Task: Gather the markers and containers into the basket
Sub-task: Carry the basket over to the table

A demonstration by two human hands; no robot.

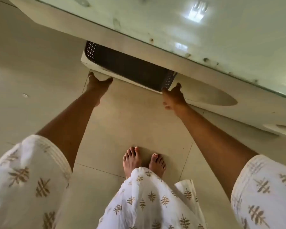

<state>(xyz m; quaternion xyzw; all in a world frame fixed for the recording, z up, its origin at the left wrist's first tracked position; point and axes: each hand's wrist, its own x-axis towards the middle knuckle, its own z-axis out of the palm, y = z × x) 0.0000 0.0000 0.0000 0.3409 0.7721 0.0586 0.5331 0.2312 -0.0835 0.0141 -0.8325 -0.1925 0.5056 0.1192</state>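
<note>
Dark perforated plastic, the long rectangular basket (pixel 127 66) sits on a pale lower shelf (pixel 86 61), tucked under the front edge of the glass-topped white table (pixel 172 22), most likely kept there out of the way. Both arms reach down to it, one hand at each end, which suits drawing a wide basket out level. The left hand (pixel 97 80) is at the shelf's left corner, thumb and fingers spread apart; whether it touches the basket I cannot tell. The right hand (pixel 173 95) is at the basket's right end, fingers curled at its rim, though a firm grip is not plain. Count: one basket, two hands, two bare feet (pixel 144 161) on the tiled floor. No markers or containers show.
</note>
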